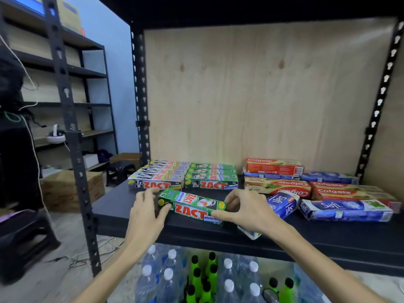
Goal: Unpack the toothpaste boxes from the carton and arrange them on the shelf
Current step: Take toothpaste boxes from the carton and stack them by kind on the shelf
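A green Zact Whitening toothpaste box [192, 206] lies slightly tilted near the front of the black shelf [113, 206]. My left hand [146, 213] grips its left end and my right hand [242, 212] pinches its right end. Behind it sit a row of grey Zact boxes [157, 177] and a row of green Zact boxes [211, 177]. To the right lie red Colgate boxes [277, 185] and blue Saft boxes [345, 209], one Saft box [283, 203] partly under my right wrist. No carton shows near my hands.
Below the shelf stand several water bottles [168, 281] and green bottles [196, 278]. Black perforated uprights [140, 106] frame the bay, with a plywood back panel [262, 95]. A cardboard box [70, 189] and a dark stool [120, 169] sit on the floor at left.
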`<control>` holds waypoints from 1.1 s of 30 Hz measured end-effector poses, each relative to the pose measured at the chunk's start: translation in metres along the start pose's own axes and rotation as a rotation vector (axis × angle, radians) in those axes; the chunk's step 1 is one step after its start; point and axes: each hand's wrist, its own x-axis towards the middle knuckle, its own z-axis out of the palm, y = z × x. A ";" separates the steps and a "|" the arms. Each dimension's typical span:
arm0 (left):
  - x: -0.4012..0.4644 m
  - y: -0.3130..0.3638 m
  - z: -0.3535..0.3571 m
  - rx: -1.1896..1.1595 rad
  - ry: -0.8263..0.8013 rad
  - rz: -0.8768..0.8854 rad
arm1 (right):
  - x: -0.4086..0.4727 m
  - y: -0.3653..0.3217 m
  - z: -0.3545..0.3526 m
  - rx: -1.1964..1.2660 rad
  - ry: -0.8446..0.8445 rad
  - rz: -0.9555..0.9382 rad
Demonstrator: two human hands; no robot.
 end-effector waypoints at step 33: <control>-0.020 0.013 -0.025 -0.015 -0.319 0.297 | 0.024 0.011 -0.014 -0.108 -0.209 -0.175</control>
